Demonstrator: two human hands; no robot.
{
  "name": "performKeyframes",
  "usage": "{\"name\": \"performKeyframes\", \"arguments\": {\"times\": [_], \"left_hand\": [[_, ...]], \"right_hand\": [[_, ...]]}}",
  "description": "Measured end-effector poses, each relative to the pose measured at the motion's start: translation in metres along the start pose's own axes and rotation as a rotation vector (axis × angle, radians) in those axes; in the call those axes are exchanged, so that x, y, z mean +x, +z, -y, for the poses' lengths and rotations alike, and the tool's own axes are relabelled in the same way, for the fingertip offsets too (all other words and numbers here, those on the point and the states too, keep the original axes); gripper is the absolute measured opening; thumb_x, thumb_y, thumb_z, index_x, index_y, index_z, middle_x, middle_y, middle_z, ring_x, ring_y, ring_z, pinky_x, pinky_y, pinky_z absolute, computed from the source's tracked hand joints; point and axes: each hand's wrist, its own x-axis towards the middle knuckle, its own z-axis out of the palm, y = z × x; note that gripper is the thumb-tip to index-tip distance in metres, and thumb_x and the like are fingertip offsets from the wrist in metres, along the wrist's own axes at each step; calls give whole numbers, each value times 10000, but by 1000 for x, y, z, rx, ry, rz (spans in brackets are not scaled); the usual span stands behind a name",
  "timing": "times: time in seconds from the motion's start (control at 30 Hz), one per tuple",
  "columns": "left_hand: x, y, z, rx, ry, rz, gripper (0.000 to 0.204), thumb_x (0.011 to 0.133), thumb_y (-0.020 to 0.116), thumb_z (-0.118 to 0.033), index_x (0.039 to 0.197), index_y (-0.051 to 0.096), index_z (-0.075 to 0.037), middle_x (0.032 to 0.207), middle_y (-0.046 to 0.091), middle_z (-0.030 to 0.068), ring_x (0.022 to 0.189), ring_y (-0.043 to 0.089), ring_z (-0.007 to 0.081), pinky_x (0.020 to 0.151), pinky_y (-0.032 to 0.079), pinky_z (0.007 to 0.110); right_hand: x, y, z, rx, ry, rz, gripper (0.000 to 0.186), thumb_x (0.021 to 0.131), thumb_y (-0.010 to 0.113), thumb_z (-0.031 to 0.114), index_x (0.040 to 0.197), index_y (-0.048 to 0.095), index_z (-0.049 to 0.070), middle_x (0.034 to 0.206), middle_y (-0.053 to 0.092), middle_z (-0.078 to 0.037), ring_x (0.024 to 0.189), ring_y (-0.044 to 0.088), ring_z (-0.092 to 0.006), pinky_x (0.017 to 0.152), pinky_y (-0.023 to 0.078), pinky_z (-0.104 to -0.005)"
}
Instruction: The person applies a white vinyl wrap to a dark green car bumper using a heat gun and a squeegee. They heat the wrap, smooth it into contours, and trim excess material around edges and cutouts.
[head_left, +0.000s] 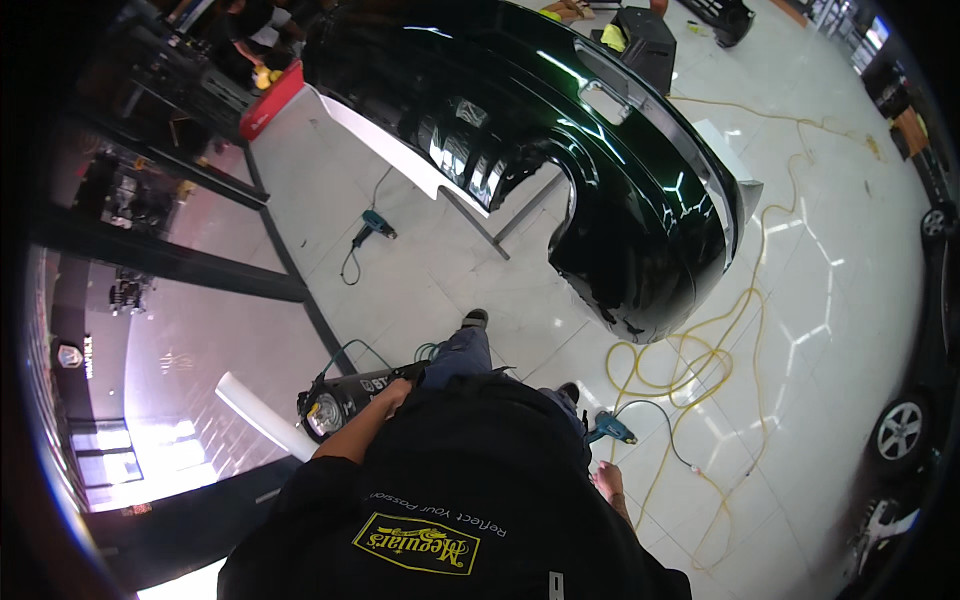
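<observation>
R hand (608, 480) is hanging low, showing too small to tell if it's gripping anything; L hand (398, 393), ditto, is sitting beside a blk cylinder (352, 388). Teal heat gun (612, 428) is lying just ahead of R hand, the nearer one, long axis running approx L–R. Yellow cord (752, 292) is looping ahead-right, tiled floor (830, 440) is spreading right, dk green bumper (520, 90) is curving farther ahead.

Your black shirt (480, 445) is matt cloth, while the dark green bumper (560, 105) has a smooth, mirror-glossy finish. You stand on smooth, shiny tiles (540, 325); the teal heat gun (612, 428) nearer you looks plastic.
</observation>
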Motion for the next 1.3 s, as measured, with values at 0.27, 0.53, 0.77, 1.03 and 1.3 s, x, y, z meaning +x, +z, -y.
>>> {"name": "performKeyframes", "arguments": {"times": [0.27,0.53,0.77,1.03,1.3], "left_hand": [[137,-80,28,454,228,58,263,783,655,-167,950,676,35,928,675,258,930,661,410,747,521,450],[205,-144,6,652,385,359,226,731,683,-60,955,688,-31,862,671,232,841,662,365,728,518,440],[125,-188,-79,601,532,256,285,826,622,-237,959,685,7,884,691,239,780,681,359,703,524,446],[35,-178,-163,278,527,-101,266,840,559,-189,717,662,24,641,642,210,603,651,357,613,532,414],[19,-88,-344,-1269,695,407,374,939,546,-87,1281,454,33,1121,606,138,1015,632,261,916,527,386]], "right_hand": [[21,-1,254,25,-11,-150,337,901,589,183,1205,645,49,934,689,-248,874,686,-360,771,533,-399],[-2,-26,443,136,-24,-269,373,925,598,210,1242,616,16,851,703,-146,747,681,-223,702,522,-324],[-27,-40,495,12,-63,-379,347,907,624,170,1194,629,-25,874,697,-183,801,688,-267,734,530,-349],[11,-138,669,-352,-815,-755,418,800,737,137,1179,601,27,1018,565,-187,971,564,-373,799,468,-421],[67,-193,818,-894,-937,-915,1079,569,907,298,1480,330,263,1518,246,-233,1363,264,-530,977,307,-732]]}}
